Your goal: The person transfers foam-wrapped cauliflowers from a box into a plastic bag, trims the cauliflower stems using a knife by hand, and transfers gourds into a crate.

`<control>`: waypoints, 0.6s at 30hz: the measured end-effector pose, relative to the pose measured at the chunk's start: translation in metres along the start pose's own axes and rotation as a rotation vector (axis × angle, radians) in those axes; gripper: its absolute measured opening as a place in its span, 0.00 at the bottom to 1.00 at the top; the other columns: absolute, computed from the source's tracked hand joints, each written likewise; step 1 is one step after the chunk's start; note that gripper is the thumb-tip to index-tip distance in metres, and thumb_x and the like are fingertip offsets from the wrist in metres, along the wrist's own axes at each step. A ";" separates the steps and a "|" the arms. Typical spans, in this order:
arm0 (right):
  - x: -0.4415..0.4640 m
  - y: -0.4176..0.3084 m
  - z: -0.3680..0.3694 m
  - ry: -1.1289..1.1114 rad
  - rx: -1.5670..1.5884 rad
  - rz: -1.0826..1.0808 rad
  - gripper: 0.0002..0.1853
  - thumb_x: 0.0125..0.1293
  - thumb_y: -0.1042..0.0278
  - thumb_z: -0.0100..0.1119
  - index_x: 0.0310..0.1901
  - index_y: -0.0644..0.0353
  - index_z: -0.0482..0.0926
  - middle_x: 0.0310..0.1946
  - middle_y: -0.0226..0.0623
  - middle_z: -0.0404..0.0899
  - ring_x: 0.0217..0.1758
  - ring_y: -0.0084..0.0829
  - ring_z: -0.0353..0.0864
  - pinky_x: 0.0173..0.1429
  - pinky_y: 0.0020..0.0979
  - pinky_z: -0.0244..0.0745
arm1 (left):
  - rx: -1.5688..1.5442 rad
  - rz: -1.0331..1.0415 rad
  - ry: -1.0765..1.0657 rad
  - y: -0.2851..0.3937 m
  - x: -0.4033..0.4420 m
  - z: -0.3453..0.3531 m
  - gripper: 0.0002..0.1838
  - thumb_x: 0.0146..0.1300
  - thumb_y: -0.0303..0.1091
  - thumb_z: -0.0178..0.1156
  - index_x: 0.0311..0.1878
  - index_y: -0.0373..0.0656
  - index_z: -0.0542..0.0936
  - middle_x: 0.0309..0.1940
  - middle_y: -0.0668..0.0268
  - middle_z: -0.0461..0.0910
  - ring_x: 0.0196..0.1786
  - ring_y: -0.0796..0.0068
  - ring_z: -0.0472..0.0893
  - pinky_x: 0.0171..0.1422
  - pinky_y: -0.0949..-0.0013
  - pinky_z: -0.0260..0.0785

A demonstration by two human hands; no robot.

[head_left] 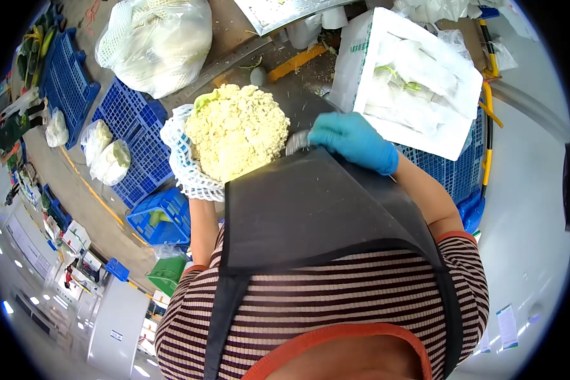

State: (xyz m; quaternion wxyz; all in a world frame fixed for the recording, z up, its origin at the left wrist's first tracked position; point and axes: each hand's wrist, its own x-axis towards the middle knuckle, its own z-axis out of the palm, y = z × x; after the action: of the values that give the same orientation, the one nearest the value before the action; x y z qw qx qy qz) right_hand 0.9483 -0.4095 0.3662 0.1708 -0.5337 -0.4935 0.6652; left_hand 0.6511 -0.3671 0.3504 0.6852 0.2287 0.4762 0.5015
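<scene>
A large pale-yellow cauliflower (237, 130) is held up in front of my apron, partly wrapped in a white foam net sleeve (187, 161). My left forearm (202, 231) reaches up beneath it; the cauliflower and the net hide that hand's fingers, but the head rests on it. Just right of the cauliflower, my right hand (351, 140) wears a blue glove. Its fingers are closed around a small, blurred grey metallic tool (297, 143), which lies close to the florets. The tool's exact kind cannot be made out.
At upper right is a white-lined box (418, 88) with wrapped produce. A clear bag of netted produce (161, 44) stands at upper left. Blue plastic pallets (133, 136), a blue crate (161, 218) and a green bin (166, 273) are at left. Yellow-black rails (487, 139) run at right.
</scene>
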 end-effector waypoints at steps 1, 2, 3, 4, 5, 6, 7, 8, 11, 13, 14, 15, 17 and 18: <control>0.001 -0.003 0.002 0.046 0.091 0.085 0.14 0.71 0.56 0.54 0.36 0.59 0.79 0.29 0.43 0.78 0.31 0.41 0.79 0.39 0.38 0.72 | 0.002 0.004 0.001 0.001 -0.001 0.000 0.14 0.72 0.36 0.54 0.53 0.38 0.75 0.52 0.62 0.78 0.54 0.71 0.77 0.61 0.68 0.70; 0.007 -0.005 0.005 0.140 0.146 0.123 0.14 0.72 0.59 0.54 0.36 0.63 0.78 0.25 0.38 0.75 0.28 0.25 0.73 0.39 0.30 0.71 | 0.002 0.006 0.003 0.000 -0.001 -0.001 0.14 0.72 0.36 0.54 0.53 0.38 0.75 0.52 0.62 0.78 0.54 0.71 0.77 0.61 0.68 0.70; 0.014 -0.004 0.010 0.210 0.083 0.039 0.14 0.72 0.59 0.54 0.35 0.63 0.78 0.25 0.39 0.75 0.28 0.25 0.72 0.39 0.30 0.71 | 0.002 0.011 0.003 0.001 -0.002 -0.002 0.14 0.72 0.36 0.54 0.53 0.38 0.75 0.52 0.62 0.78 0.54 0.71 0.77 0.61 0.68 0.70; 0.020 -0.002 0.016 0.279 0.021 -0.048 0.14 0.72 0.59 0.55 0.35 0.63 0.78 0.25 0.39 0.75 0.27 0.26 0.72 0.39 0.31 0.71 | 0.008 0.014 0.003 0.001 -0.002 -0.002 0.14 0.72 0.36 0.54 0.53 0.38 0.75 0.52 0.62 0.78 0.54 0.71 0.77 0.61 0.68 0.70; 0.025 -0.001 0.016 0.346 -0.041 -0.135 0.14 0.72 0.59 0.55 0.35 0.64 0.78 0.26 0.40 0.75 0.27 0.26 0.72 0.38 0.31 0.70 | 0.010 0.017 0.007 0.001 -0.001 -0.002 0.14 0.72 0.36 0.54 0.53 0.38 0.75 0.52 0.62 0.78 0.54 0.71 0.77 0.61 0.68 0.70; 0.022 -0.005 0.014 0.304 -0.163 -0.125 0.15 0.72 0.59 0.55 0.35 0.64 0.78 0.25 0.40 0.76 0.27 0.27 0.73 0.39 0.32 0.70 | 0.012 0.020 0.008 0.001 -0.002 -0.003 0.14 0.72 0.36 0.54 0.53 0.38 0.75 0.52 0.62 0.78 0.54 0.71 0.77 0.61 0.68 0.70; 0.017 -0.003 0.011 0.237 -0.200 -0.188 0.15 0.72 0.59 0.54 0.35 0.64 0.78 0.25 0.39 0.76 0.27 0.26 0.73 0.38 0.31 0.70 | 0.016 0.026 0.014 0.001 -0.002 -0.003 0.14 0.72 0.36 0.54 0.53 0.38 0.75 0.52 0.62 0.78 0.54 0.71 0.77 0.61 0.68 0.70; 0.011 0.000 0.006 0.168 -0.237 -0.250 0.15 0.73 0.59 0.54 0.34 0.63 0.78 0.25 0.38 0.76 0.27 0.25 0.73 0.37 0.30 0.70 | 0.015 0.029 0.021 0.002 -0.002 -0.004 0.13 0.72 0.36 0.54 0.53 0.38 0.75 0.52 0.62 0.78 0.54 0.71 0.77 0.61 0.68 0.70; 0.000 -0.008 -0.006 -0.045 0.100 0.145 0.16 0.73 0.58 0.52 0.33 0.61 0.79 0.23 0.29 0.75 0.25 0.17 0.71 0.31 0.25 0.67 | 0.012 0.043 0.035 0.001 -0.003 -0.008 0.13 0.72 0.36 0.54 0.53 0.38 0.75 0.52 0.62 0.78 0.54 0.71 0.77 0.61 0.68 0.70; 0.002 -0.017 -0.005 0.036 0.151 0.219 0.15 0.74 0.59 0.52 0.33 0.60 0.79 0.23 0.26 0.75 0.25 0.14 0.69 0.29 0.23 0.66 | 0.015 0.050 0.037 -0.001 0.000 -0.009 0.13 0.72 0.36 0.54 0.53 0.38 0.75 0.52 0.62 0.78 0.54 0.71 0.77 0.61 0.68 0.70; 0.012 -0.006 0.004 0.111 0.094 0.075 0.14 0.73 0.59 0.53 0.35 0.60 0.78 0.23 0.32 0.75 0.25 0.22 0.71 0.31 0.27 0.68 | 0.025 0.054 0.040 0.000 0.002 -0.011 0.13 0.72 0.36 0.54 0.53 0.38 0.75 0.52 0.62 0.78 0.54 0.71 0.77 0.61 0.68 0.69; 0.015 -0.009 0.010 0.186 -0.004 -0.004 0.14 0.73 0.59 0.53 0.35 0.60 0.78 0.24 0.34 0.76 0.25 0.26 0.72 0.32 0.29 0.68 | 0.029 0.061 0.041 0.002 0.003 -0.013 0.13 0.72 0.36 0.54 0.53 0.37 0.75 0.52 0.62 0.78 0.53 0.71 0.77 0.61 0.68 0.69; 0.021 -0.027 0.023 0.323 -0.194 -0.159 0.13 0.73 0.59 0.53 0.36 0.60 0.78 0.25 0.39 0.76 0.26 0.34 0.72 0.34 0.32 0.69 | 0.080 0.073 0.052 0.005 0.005 -0.017 0.13 0.72 0.36 0.54 0.53 0.37 0.75 0.52 0.62 0.78 0.53 0.71 0.77 0.61 0.68 0.69; 0.022 -0.026 0.025 0.309 -0.294 -0.156 0.14 0.72 0.58 0.54 0.35 0.60 0.77 0.27 0.44 0.76 0.28 0.43 0.71 0.37 0.36 0.70 | 0.142 0.098 0.036 0.007 0.008 -0.020 0.13 0.72 0.36 0.54 0.53 0.37 0.75 0.52 0.62 0.78 0.53 0.71 0.77 0.61 0.68 0.69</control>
State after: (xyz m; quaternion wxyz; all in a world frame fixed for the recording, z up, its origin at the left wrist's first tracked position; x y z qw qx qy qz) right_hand 0.9106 -0.3930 0.3748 0.2154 -0.6086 -0.5930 0.4812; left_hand 0.6303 -0.3606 0.3437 0.6334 0.2907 0.5110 0.5032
